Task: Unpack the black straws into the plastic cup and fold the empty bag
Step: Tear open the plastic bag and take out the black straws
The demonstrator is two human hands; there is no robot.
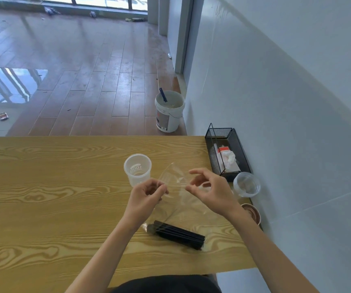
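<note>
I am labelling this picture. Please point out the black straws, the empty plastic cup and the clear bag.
black straws [179, 235], head view, middle of the bundle.
plastic cup [137, 178], head view, front wall.
clear bag [171, 174], head view, upper part between the hands.

The plastic cup [137, 169] bears white print seen reversed through its wall, reading about "1000"; nothing else is legible
</note>
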